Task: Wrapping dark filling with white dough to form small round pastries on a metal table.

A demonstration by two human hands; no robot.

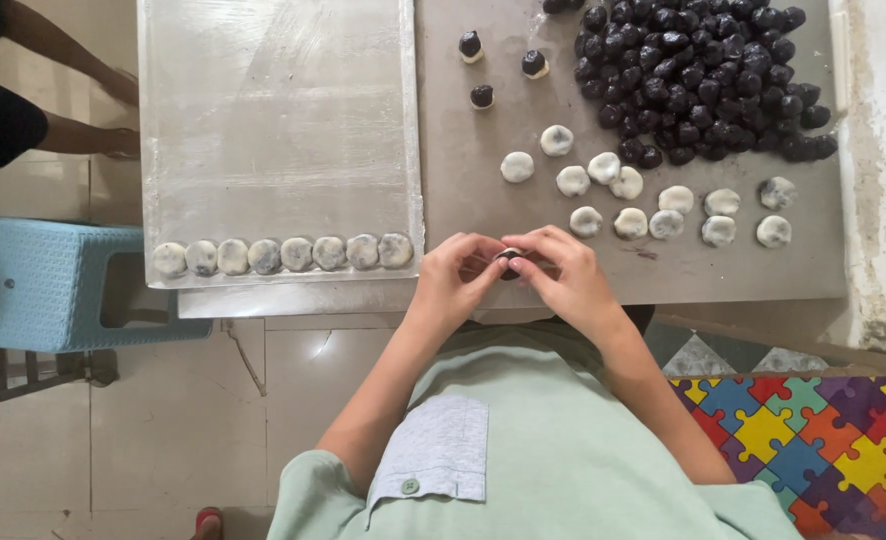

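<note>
both hands (458, 275) (563, 275) pinch dough ball (510, 262) between fingertips

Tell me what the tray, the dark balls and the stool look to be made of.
Tray: seemingly metal, dull silver sheen with a thin raised rim, dusted whitish. Dark balls: probably a soft, glossy paste filling, rolled by hand; the kind is unclear. Stool: likely moulded plastic, matte light blue with a woven-pattern surface.
</note>
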